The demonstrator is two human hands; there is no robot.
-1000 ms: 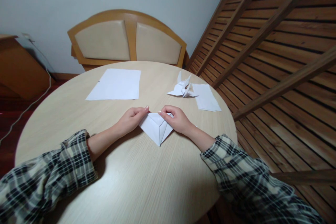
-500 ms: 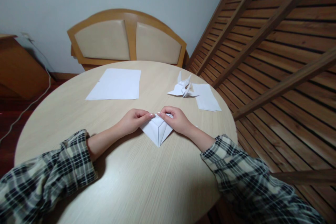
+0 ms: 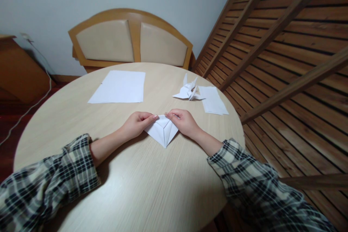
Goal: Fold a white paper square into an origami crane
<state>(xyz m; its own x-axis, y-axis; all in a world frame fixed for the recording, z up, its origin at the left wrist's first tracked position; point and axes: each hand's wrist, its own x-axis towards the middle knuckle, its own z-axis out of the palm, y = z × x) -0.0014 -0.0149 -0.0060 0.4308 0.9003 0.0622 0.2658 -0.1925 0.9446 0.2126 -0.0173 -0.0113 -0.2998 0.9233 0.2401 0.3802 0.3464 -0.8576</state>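
I see the left hand [image 3: 137, 124] and right hand [image 3: 185, 121], both pinched on the white triangular folded paper [image 3: 162, 132], part slightly, baring more top edge to work, well inside the far edge of the round wooden worktop [image 3: 152, 185].

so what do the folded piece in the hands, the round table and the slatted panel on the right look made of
Folded piece: white paper, matte, going by its thin layers and straight creases. Round table: pale wood or a wood-look laminate, with fine streaked grain and a soft sheen. Slatted panel: brown wood, probably real, its slats varying in tone.
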